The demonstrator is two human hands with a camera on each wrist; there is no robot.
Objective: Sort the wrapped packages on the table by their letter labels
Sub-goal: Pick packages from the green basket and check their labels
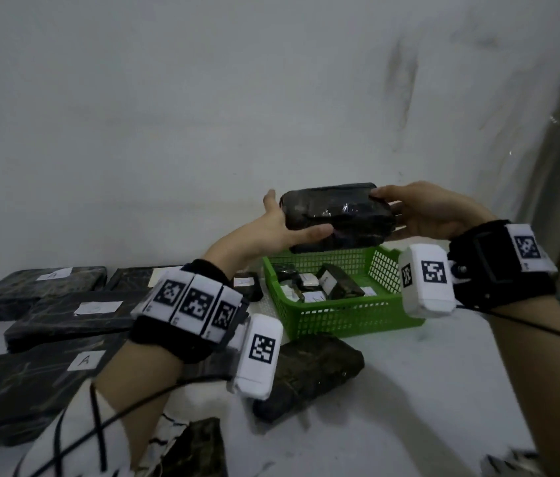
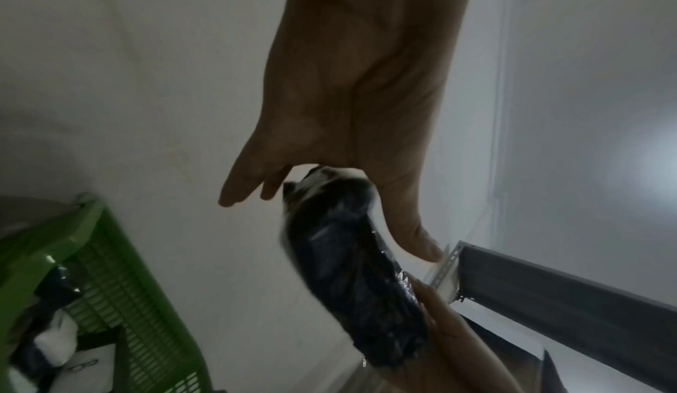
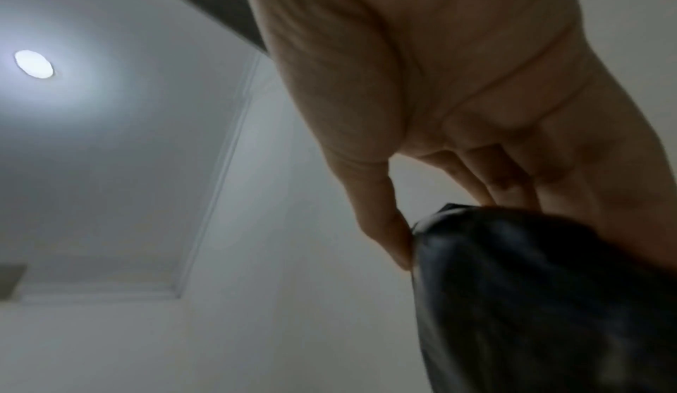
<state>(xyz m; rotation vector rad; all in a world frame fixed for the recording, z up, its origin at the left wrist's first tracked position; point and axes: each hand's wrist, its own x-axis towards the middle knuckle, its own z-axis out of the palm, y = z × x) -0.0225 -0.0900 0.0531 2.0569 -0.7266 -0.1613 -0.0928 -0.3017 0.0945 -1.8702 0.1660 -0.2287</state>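
I hold a black wrapped package (image 1: 337, 215) in the air above the green basket (image 1: 340, 318), lying crosswise between both hands. My left hand (image 1: 289, 218) grips its left end, thumb across the near face and fingers behind. My right hand (image 1: 423, 211) pinches the right end, thumb on the top edge. No letter label shows on the face turned to me. The left wrist view shows the package (image 2: 351, 269) with a pale patch at the end by my left hand (image 2: 329, 109). In the right wrist view, my right hand (image 3: 439, 80) has thumb and fingers closed on the package (image 3: 531, 298).
The basket (image 2: 110, 254) holds several small labelled packages (image 1: 326, 285). Flat black packages (image 1: 75, 315) with white labels, two reading A, lie at the left. A thick package (image 1: 309, 373) lies before the basket, a small one (image 1: 247, 285) beside it. A wall stands close behind.
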